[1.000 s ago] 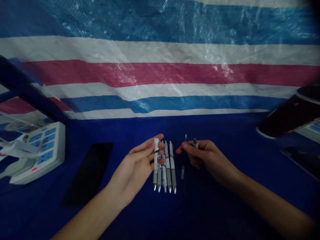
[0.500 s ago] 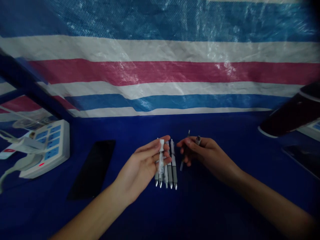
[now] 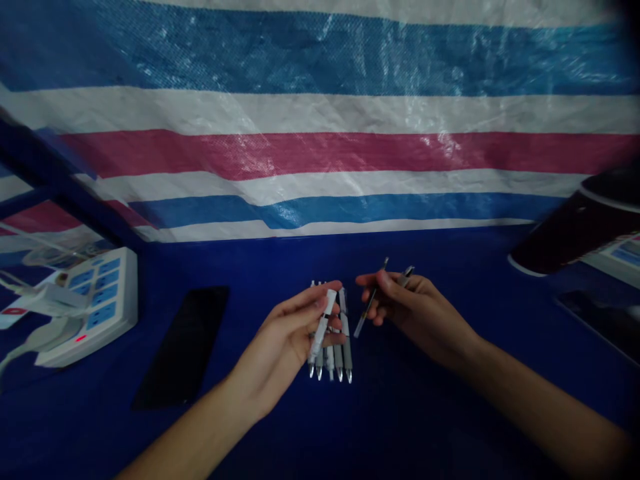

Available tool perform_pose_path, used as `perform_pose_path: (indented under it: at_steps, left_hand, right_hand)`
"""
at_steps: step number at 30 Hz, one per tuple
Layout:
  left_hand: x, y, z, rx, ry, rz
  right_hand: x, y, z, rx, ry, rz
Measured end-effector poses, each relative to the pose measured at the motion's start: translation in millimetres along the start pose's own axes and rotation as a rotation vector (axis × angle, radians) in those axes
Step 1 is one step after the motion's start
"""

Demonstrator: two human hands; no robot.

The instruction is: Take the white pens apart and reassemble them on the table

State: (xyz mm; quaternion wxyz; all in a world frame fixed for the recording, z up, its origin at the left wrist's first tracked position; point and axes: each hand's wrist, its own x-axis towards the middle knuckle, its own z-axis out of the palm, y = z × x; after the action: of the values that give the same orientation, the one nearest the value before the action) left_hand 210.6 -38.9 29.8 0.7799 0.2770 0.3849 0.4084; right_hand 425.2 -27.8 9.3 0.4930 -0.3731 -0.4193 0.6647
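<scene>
My left hand [image 3: 287, 333] is closed around a white pen barrel [image 3: 323, 327], which tilts with its upper end to the right. Below and behind it, several white pens with grey grips [image 3: 349, 350] lie side by side, their silver tips toward me. To their right, my right hand [image 3: 407, 300] pinches a thin dark pen refill [image 3: 371, 300] with a clear lower end, held slanting. A second small piece with a grey part and a shiny tip [image 3: 406, 275] sticks up between the fingers of that hand; its lower part is hidden.
A black phone [image 3: 183, 347] lies left on the blue table [image 3: 280, 427]. Farther left stands a white power strip [image 3: 107, 293] with plugs and cables. At the right are a dark cylinder [image 3: 585, 227] and another dark phone-like slab [image 3: 600, 320]. A striped tarp [image 3: 320, 157] hangs behind.
The white barrel in my left hand has tipped from nearly upright to a slant. The refill in my right hand leans more, its upper end farther right. The view has shifted slightly.
</scene>
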Motion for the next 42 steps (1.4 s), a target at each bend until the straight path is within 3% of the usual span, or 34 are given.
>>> perform_pose_path:
  at_steps: [4, 7, 17, 26, 29, 31, 36, 39, 42]
  left_hand:
    - [-2.4, -2.8, 1.1, 0.102, -0.044, -0.049]
    - [-3.4, -4.0, 1.2, 0.141, -0.074, -0.074]
    - [-1.1, -7.3, -0.8, 0.126, -0.120, -0.103]
    - [0.5, -9.1, -5.1, 0.085, -0.122, -0.080]
    - [1.2, -10.8, -6.7, 0.081, -0.099, -0.076]
    - [1.1, -11.1, -6.9, 0.088, -0.084, -0.065]
    - [-3.3, -7.4, -3.8, 0.341, 0.007, 0.110]
    - [-6.4, -5.0, -1.9, 0.580, 0.087, 0.297]
    - [-7.6, -4.7, -1.1, 0.705, 0.141, 0.392]
  right_hand:
    - [2.0, -5.1, -3.1, 0.071, 0.124, -0.106]
    - [2.4, -5.9, -3.5, 0.058, 0.145, -0.146]
    - [-1.3, -0.8, -1.9, -0.068, 0.071, -0.206]
    - [-11.9, -5.1, 8.0, -0.534, -0.160, -0.327]
    - [-10.2, -3.1, 6.7, -0.521, -0.154, -0.308]
    - [-8.7, -1.5, 4.7, -0.478, -0.082, -0.279]
    - [-6.5, -6.1, 1.9, -0.303, 0.157, -0.206]
    - [-4.6, -9.2, 0.2, -0.232, 0.149, -0.140]
    - [-2.8, -10.7, -2.7, -0.107, 0.158, -0.091]
